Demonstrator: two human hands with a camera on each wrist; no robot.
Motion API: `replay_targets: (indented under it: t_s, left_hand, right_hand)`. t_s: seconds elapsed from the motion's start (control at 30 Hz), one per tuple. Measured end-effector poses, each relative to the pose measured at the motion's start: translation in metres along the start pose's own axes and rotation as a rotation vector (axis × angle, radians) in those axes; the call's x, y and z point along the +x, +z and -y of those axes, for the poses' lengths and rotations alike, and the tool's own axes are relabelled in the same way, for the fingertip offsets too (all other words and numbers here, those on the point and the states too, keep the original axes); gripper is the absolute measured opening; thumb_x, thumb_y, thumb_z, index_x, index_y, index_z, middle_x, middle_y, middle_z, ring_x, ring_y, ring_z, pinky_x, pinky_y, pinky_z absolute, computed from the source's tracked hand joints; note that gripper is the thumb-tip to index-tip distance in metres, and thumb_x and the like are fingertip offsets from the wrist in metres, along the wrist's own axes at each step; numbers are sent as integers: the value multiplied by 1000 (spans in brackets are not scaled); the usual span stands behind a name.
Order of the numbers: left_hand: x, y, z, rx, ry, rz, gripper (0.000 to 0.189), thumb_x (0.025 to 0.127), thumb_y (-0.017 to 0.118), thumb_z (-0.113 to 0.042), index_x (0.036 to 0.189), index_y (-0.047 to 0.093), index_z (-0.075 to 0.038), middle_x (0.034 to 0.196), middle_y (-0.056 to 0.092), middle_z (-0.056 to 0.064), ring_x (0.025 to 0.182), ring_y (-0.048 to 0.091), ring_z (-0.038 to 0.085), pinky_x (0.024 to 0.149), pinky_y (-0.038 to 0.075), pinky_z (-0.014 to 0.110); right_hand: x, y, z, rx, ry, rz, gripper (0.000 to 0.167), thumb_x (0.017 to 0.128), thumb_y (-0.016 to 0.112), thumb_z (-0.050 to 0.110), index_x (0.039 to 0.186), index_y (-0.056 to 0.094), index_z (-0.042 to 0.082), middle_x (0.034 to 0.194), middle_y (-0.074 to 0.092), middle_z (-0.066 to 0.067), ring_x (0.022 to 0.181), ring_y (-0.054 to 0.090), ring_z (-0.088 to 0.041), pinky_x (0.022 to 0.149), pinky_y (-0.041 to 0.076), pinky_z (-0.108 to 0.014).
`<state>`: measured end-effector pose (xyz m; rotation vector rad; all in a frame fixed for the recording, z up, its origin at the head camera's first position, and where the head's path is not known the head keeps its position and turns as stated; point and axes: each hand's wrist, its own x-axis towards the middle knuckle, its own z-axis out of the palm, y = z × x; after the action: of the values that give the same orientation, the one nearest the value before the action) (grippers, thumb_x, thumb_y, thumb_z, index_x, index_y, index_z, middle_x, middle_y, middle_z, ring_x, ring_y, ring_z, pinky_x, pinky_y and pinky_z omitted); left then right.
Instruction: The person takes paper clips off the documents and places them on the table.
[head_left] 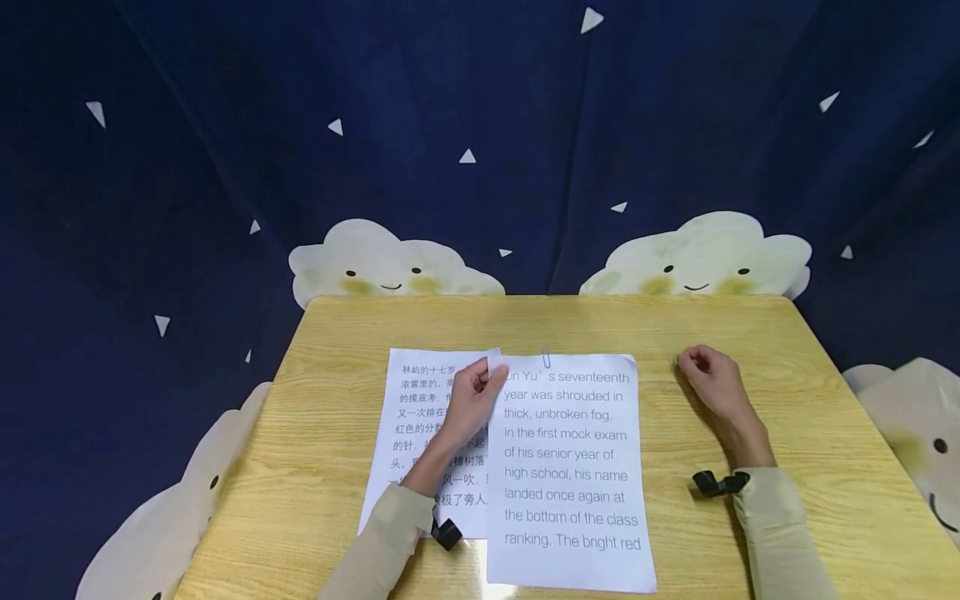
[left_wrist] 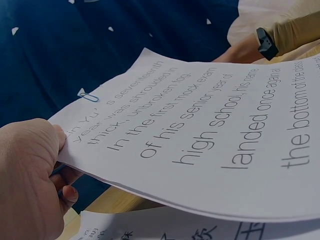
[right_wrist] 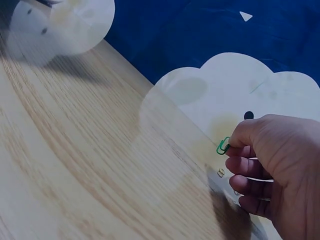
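Observation:
My left hand [head_left: 467,402] pinches the top left corner of a sheaf of white paper with large English print [head_left: 570,492], tilted up off the table in the left wrist view. A blue paper clip [left_wrist: 89,96] sits on its top edge. Another white sheet with Chinese print [head_left: 420,433] lies to the left, partly hidden by my left forearm and the English sheaf. To the right of the papers, my right hand [head_left: 716,382] holds a green paper clip [right_wrist: 223,146] between thumb and index finger, its other fingers curled.
A small gold-coloured clip [right_wrist: 221,172] shows just below the right fingertips in the right wrist view. The wooden table [head_left: 360,321] is backed by a dark blue curtain [head_left: 420,100] with white triangles. Cloud-shaped cushions [head_left: 705,250] stand along the table's edges.

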<state>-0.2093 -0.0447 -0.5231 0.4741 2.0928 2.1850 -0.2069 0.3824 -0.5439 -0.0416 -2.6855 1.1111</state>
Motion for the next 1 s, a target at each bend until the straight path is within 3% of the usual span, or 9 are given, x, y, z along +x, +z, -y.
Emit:
replay_targets:
  t_s: [0.3, 1.0]
  left_hand:
    - [-1, 1, 0, 3, -10, 0, 28, 108, 60, -26, 117, 72, -2, 85, 73, 16, 61, 61, 12, 53, 45, 19]
    - [0, 0, 0, 16, 6, -2, 28, 108, 60, -26, 117, 72, -2, 85, 73, 16, 60, 60, 13, 53, 45, 19]
  right_hand:
    - [0, 0, -7, -44, 18, -2, 24, 106, 58, 20, 100, 66, -1, 84, 61, -12, 71, 48, -9, 62, 38, -20]
    - [1, 1, -3, -167, 94, 7, 23, 102, 56, 18, 88, 62, 1, 71, 55, -6, 63, 47, -20, 58, 38, -30]
